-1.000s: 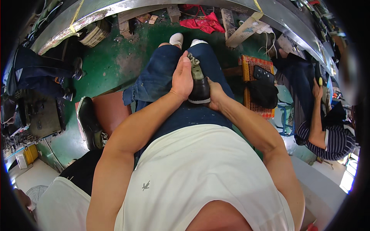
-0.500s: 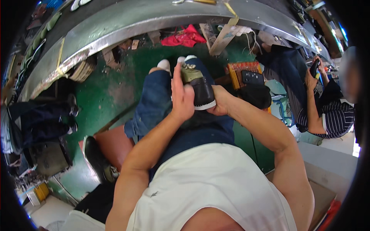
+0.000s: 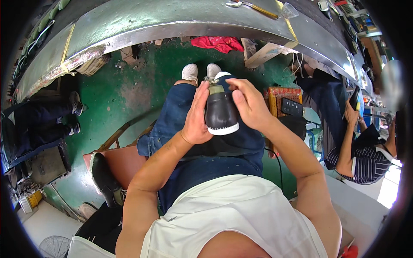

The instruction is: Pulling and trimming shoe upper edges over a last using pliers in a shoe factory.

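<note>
A black shoe [image 3: 221, 112] with an olive tongue and a white, stitched-looking sole edge stands over my thighs, its rounded toe toward me. Along its left side lies my left hand [image 3: 198, 115], fingers straight and together against the upper; the thumb is hidden. My right hand [image 3: 251, 102] is at the shoe's right side, with the fingers loosely curved and apart near the tongue. Its thumb points up beside the upper. A similar dark shoe [image 3: 105, 177] rests on a reddish-brown board [image 3: 124, 161] to my left.
Ahead runs a long metal-edged bench [image 3: 159, 28] bearing a wooden-handled tool [image 3: 258, 9]. A red cloth [image 3: 217, 43] lies below it. At right, a dark box-shaped object [image 3: 291, 106] sits on an orange stool [image 3: 279, 92]; beyond, a person in a striped shirt [image 3: 365, 165] handles a dark item.
My right hand has left its grip at the toe and moved up the shoe's right side, its fingers now apart. The left hand and shoe have shifted slightly toward me. The view has also shifted.
</note>
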Demonstrator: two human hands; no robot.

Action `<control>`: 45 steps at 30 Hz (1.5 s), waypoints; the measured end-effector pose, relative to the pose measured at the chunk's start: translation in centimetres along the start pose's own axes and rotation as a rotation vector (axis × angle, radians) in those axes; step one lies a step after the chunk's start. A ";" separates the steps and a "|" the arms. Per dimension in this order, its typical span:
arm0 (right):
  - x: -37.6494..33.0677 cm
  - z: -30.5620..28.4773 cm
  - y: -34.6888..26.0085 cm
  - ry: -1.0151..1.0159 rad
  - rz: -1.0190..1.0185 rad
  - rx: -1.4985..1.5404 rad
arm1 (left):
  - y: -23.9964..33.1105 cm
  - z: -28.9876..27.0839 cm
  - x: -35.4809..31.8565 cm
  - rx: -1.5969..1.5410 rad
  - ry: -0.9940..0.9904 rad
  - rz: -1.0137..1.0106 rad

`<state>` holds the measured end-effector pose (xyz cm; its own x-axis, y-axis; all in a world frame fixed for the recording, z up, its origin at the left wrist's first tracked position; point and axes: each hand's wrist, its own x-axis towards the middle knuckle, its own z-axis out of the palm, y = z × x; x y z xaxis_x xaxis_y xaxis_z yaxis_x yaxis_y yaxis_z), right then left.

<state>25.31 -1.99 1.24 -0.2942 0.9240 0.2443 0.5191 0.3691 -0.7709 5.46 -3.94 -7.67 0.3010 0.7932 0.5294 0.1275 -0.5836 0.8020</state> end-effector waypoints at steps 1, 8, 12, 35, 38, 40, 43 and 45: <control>0.5 0.4 -0.5 -0.004 -0.067 0.054 | -0.2 0.0 -0.1 0.003 0.005 0.032; 0.6 1.2 0.7 0.124 -0.466 0.062 | -0.5 1.3 -1.0 0.045 0.173 0.211; 0.5 0.8 0.5 0.111 -0.605 0.028 | -0.4 1.4 -1.8 0.083 0.168 0.238; 3.7 0.8 3.5 -0.261 -0.422 0.331 | -0.2 1.9 -0.6 0.184 0.197 0.154; 4.0 0.9 3.3 -0.265 -0.390 0.327 | -0.1 1.5 -0.3 0.194 0.181 0.138; 4.1 1.0 3.2 -0.275 -0.349 0.308 | 0.2 1.1 0.0 0.179 0.166 0.120; 4.3 1.2 3.2 -0.257 -0.342 0.320 | 0.4 0.9 0.1 0.160 0.149 0.099; 4.2 1.4 3.1 -0.255 -0.331 0.318 | 0.4 0.9 0.1 0.155 0.148 0.097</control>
<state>24.56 2.93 -0.95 -0.6079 0.6945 0.3848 0.1071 0.5520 -0.8269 6.38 -4.27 -7.60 0.1781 0.7422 0.6461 0.2517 -0.6691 0.6993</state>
